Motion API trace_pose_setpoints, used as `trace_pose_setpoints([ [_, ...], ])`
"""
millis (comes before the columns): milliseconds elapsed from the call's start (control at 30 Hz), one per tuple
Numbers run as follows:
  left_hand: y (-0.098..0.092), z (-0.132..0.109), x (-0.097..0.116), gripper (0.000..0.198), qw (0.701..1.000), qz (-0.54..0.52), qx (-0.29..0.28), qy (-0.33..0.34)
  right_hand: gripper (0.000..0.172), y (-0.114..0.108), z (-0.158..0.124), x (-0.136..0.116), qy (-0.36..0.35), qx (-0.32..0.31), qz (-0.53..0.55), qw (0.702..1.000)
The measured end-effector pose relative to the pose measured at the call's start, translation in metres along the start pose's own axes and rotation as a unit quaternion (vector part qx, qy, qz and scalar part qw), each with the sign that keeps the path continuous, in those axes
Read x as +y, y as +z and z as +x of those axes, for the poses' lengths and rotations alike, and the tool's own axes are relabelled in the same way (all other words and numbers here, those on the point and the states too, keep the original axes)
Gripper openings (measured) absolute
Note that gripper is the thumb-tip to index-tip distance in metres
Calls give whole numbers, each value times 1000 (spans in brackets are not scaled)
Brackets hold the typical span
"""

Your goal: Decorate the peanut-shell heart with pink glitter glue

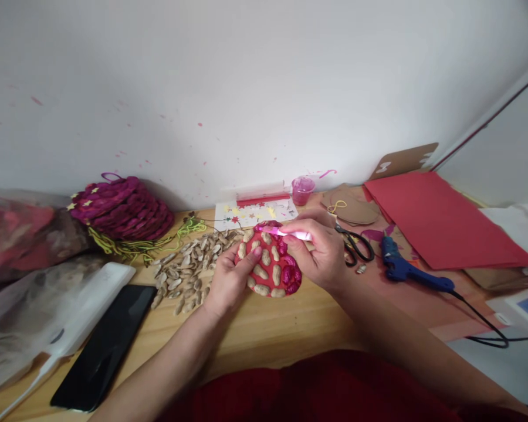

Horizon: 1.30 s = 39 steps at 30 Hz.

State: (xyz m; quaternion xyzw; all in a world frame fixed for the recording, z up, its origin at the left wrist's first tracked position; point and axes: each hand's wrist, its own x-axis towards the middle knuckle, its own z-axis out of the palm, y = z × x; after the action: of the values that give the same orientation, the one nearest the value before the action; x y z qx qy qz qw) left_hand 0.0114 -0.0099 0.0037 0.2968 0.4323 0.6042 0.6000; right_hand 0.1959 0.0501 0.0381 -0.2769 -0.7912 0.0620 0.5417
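A round red disc [267,262] with peanut shells stuck on it is tilted up above the table. My left hand [230,278] grips its left edge, thumb on the front. In my right hand [319,249] is a paintbrush [300,235] with a white handle and pink end, its tip against shells near the disc's top. Shells along the top and right edge are shiny magenta; the others are bare tan. Loose peanut shells [189,266] lie in a heap left of my left hand. Behind the disc stands a plastic cup of pink paint [303,189].
On the left are a stack of magenta pieces [125,208], a black phone [105,349], a white power strip [90,308] and plastic bags. Scissors [356,246], a blue glue gun [411,272], cardboard discs [349,205] and red sheets [444,220] lie right. A star-covered sheet [224,218] rests behind.
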Motion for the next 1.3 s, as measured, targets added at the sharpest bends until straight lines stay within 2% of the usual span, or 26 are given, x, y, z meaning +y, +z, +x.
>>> trace_pose_setpoints([
  [500, 0, 1, 1, 40, 1000, -27, 10, -6, 5, -2, 2, 2, 9, 2, -25, 1000],
  [1167, 2, -1, 6, 42, 999, -33, 11, -29, 7, -6, 4, 15, 42, 37, 15, 998],
  [1300, 2, -1, 7, 41, 999, -30, 8, -27, 8, -7, 4, 15, 38, 19, 14, 999],
])
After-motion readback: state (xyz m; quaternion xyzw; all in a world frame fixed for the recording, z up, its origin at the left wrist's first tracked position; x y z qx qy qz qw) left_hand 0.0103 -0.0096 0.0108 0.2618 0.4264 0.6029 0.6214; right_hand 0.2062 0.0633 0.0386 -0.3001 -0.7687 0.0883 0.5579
